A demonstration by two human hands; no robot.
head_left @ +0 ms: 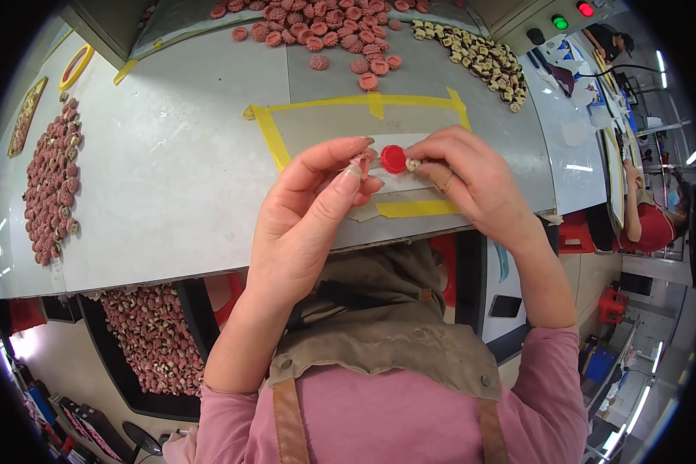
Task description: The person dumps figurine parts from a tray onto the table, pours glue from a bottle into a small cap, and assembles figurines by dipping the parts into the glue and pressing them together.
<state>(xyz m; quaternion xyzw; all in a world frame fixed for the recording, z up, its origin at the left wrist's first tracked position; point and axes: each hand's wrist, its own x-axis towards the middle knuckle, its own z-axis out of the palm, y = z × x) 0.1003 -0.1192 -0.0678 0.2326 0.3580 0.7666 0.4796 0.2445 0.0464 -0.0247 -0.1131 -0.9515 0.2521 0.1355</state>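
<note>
Between the thumb and fingers of my left hand (pixel 309 205) is a small pink ridged piece (pixel 363 165), its hollow side partly showing. My right hand (pixel 475 178) pinches a small cream-coloured piece (pixel 413 165) by its fingertips; a tan strip is wrapped round one finger. Between the two hands sits a round red cap-like dish (pixel 393 159), on a white sheet (pixel 402 182) on the table. Yellow tape (pixel 421 209) marks out the patch around it. My fingers hide part of both small pieces.
Loose pink pieces (pixel 317 31) heap at the table's far side, with cream-and-dark pieces (pixel 479 58) to their right. Joined pink-and-cream pieces (pixel 52 182) lie at the left. A black bin (pixel 193 309) below holds more. Another person (pixel 649 220) sits at the right.
</note>
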